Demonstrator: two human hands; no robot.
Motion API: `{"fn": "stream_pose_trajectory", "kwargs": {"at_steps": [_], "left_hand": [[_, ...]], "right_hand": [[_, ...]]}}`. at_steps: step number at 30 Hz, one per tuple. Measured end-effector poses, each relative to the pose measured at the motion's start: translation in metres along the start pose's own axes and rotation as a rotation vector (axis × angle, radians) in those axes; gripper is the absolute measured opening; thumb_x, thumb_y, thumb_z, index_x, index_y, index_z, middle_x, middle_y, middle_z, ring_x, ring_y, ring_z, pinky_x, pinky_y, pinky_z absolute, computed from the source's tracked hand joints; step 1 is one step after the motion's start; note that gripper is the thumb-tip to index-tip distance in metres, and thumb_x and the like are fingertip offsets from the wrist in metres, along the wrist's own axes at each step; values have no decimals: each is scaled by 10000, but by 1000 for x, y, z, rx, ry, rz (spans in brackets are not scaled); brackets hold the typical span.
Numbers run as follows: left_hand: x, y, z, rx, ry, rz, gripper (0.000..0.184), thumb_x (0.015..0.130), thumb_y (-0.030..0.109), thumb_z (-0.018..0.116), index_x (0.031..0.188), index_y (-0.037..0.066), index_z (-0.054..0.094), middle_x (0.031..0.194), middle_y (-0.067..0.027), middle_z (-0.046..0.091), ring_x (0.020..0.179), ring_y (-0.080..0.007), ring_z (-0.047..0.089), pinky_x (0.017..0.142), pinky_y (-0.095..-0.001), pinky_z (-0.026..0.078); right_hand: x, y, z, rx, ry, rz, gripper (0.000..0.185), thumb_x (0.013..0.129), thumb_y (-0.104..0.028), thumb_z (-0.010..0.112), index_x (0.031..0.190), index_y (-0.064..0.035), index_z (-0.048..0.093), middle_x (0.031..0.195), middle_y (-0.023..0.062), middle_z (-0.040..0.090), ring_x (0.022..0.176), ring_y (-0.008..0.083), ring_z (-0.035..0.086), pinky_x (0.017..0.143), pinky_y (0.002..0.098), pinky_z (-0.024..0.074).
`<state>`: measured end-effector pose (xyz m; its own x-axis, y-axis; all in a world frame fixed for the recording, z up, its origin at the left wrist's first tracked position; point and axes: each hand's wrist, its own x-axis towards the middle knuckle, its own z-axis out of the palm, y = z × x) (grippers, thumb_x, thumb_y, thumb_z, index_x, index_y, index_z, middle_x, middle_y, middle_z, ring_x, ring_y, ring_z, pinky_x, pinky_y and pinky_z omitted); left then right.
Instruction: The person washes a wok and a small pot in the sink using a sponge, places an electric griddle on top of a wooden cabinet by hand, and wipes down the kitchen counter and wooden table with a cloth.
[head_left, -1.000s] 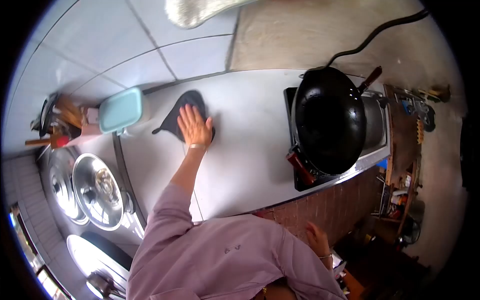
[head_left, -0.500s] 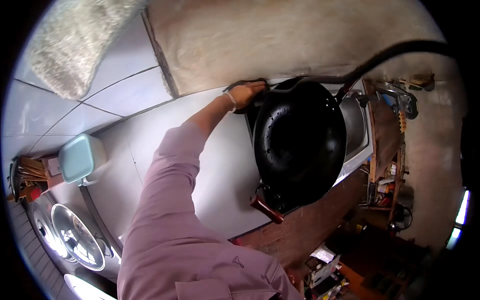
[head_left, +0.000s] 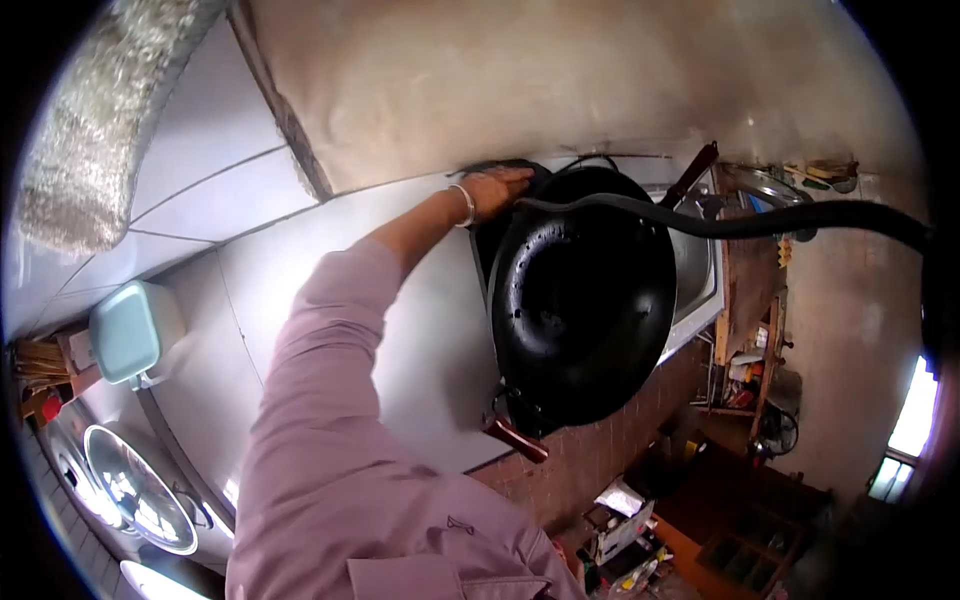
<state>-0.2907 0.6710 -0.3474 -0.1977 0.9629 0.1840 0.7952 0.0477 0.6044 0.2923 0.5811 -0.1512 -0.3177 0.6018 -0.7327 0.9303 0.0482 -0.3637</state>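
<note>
My left hand [head_left: 497,190] reaches to the back edge of the white counter [head_left: 420,330], beside the wok's upper left rim. Its fingers are stretched out over a dark cloth [head_left: 515,166], which shows along the far side of the hand. The fingertips point right. The black wok [head_left: 585,300] sits on the stove, with wet drops on its inner surface. One reddish-brown handle [head_left: 517,440] is at its near left, another [head_left: 692,174] at its far right. My right hand does not show.
A black hose [head_left: 800,217] crosses over the wok from the right. Beyond the wok is a metal sink [head_left: 697,265]. At the left are a light-blue-lidded container [head_left: 125,333] and a glass lid [head_left: 140,488]. A pale fuzzy object [head_left: 90,150] hangs at the upper left.
My left hand and the cloth have moved right, from the middle of the counter to the back edge beside the wok. The view has shifted right. My right hand has gone out of sight.
</note>
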Motion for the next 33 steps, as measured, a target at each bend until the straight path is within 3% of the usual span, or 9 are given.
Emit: {"fn": "stream_pose_trajectory", "kwargs": {"at_steps": [1,3,5,11,12,19,23,25,33], "left_hand": [[-13,5,-3,-4,-3,-77,453,775,113,432,1227,112,409,1372,-87,233,1264,-231,222,1023,-310,224],[-43,18,-11,235,-79,-96,471,769,131,446,1232,67,393,1374,-70,235,1283,-209,178,1043,-349,164],[-74,34,-18,392,-92,-76,468,842,213,415,1265,34,325,1367,-85,241,1288,-203,157,1046,-384,110],[-151,102,17,449,-88,-153,594,823,384,411,1295,47,279,1371,-103,226,1289,-220,140,1046,-398,65],[-161,118,26,427,-111,-160,615,819,426,389,1294,49,288,1368,-110,231,1288,-227,143,1046,-403,58],[-219,262,85,377,-244,-70,569,795,380,420,1213,-6,399,1322,-138,305,1228,-255,267,1015,-423,144],[-235,332,156,277,-340,-71,565,835,370,385,1290,47,296,1367,-81,239,1241,-232,242,1036,-420,95],[-240,362,184,326,-245,-76,551,844,341,386,1307,68,265,1377,-52,218,1275,-209,163,1039,-413,80],[-399,392,131,461,111,-815,548,706,240,603,1195,96,403,1270,-77,352,1219,-250,265,990,-445,183]], "right_hand": [[-3,1,-2,2,-1,-10,300,824,-50,490,1118,9,481,977,153,583,879,216,573,724,299,462],[-8,6,-7,9,8,-40,306,823,-45,490,1125,8,477,975,150,584,875,207,574,719,294,463],[-17,15,-10,29,16,-68,312,823,-39,491,1131,7,473,973,147,585,871,199,575,715,289,465],[-27,83,-16,340,40,-31,328,822,-22,494,1147,3,463,963,123,590,855,153,574,698,259,466],[-23,96,-15,229,9,-147,324,824,-30,496,1145,1,464,959,113,589,855,153,573,695,259,465],[-36,143,-35,97,-29,-358,310,828,-43,499,1135,-10,470,955,101,586,862,150,569,686,256,463],[-58,164,-54,99,-41,-380,282,826,-46,502,1107,-21,491,964,106,587,855,152,571,681,255,461],[-61,195,-55,111,-32,-369,268,825,-52,506,1092,-21,503,955,110,590,846,152,573,678,255,460],[-49,253,-87,-130,14,-556,243,829,-97,519,1053,-6,535,902,148,607,832,177,577,689,276,462]]}}
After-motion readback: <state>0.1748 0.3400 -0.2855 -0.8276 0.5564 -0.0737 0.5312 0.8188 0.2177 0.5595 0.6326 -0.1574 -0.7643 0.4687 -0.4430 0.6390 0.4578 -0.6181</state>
